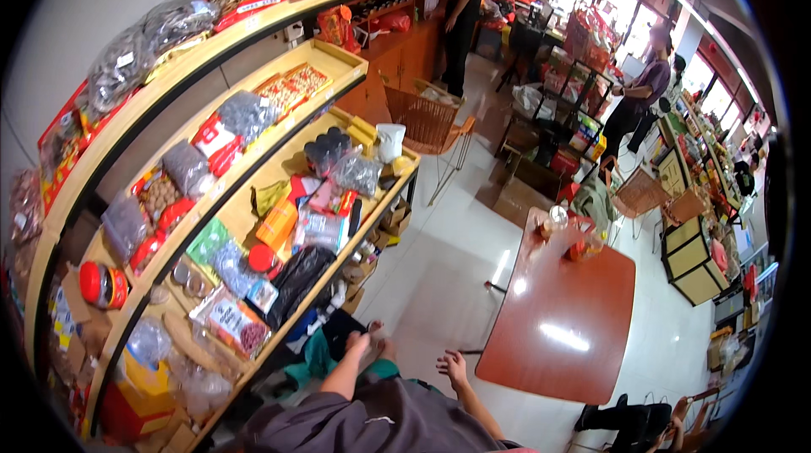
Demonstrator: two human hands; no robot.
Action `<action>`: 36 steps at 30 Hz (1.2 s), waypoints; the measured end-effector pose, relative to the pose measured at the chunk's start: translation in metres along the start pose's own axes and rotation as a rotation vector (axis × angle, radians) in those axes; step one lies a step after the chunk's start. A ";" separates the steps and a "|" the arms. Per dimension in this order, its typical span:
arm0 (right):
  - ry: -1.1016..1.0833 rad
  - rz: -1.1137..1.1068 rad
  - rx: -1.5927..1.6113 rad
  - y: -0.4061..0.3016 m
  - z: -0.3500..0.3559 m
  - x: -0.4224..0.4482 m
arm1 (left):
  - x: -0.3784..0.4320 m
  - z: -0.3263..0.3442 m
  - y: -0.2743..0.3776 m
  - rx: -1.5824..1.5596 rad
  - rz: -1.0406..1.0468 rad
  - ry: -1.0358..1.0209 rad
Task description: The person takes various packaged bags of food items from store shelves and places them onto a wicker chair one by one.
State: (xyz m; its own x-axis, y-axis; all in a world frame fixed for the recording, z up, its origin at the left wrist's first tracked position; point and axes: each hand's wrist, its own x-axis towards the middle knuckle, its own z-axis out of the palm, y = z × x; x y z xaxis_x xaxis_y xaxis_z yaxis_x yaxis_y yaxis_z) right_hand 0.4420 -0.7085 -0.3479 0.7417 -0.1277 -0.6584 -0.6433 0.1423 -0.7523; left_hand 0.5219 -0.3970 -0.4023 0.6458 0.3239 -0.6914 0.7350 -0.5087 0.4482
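Observation:
My left hand [358,343] hangs in front of my body, close to the front of the wooden shelf rack [317,279]. Its fingers look curled, but whether anything is in them is too small to tell. Dark cloth [342,327] and teal cloth [318,355] show beside it, low by the rack. My right hand [452,369] is held out over the floor with its fingers apart and nothing in it. It is nearest to the left edge of a reddish-brown table [570,307]. On the rack's near shelf lie a black plastic bag [301,279] and a printed food packet [233,321].
Bagged dried goods [190,164] and a red-lidded jar [103,285] stand on the tiered rack. A woven chair [421,117] stands beyond it. Clear containers [557,217] sit at the table's far end. Two people [459,15] [646,82] stand farther off; another person's legs [627,421] show lower right.

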 end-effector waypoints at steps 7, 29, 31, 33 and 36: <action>-0.046 0.196 -0.255 -0.101 0.035 0.109 | 0.091 -0.100 -0.060 -0.100 -0.091 0.125; -0.750 -0.737 -0.437 -0.575 0.496 0.340 | 0.132 -0.358 0.353 -0.632 0.851 0.597; -0.795 -0.965 -0.361 -0.620 0.530 0.351 | 0.139 -0.396 0.404 -0.422 0.916 0.756; -0.632 -1.128 -0.403 -0.671 0.559 0.333 | 0.139 -0.445 0.456 -0.219 0.898 0.872; -0.437 -1.562 -0.480 -0.700 0.605 0.389 | 0.187 -0.478 0.502 -0.165 0.803 0.936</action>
State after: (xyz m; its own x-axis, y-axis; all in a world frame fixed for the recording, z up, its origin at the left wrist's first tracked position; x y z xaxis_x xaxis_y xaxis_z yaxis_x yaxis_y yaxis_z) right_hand 1.2958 -0.2638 -0.0627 0.6187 0.4250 0.6608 0.7676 -0.1477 -0.6236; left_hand 1.1107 -0.2108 -0.0357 0.7732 0.4461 0.4507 0.0373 -0.7415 0.6699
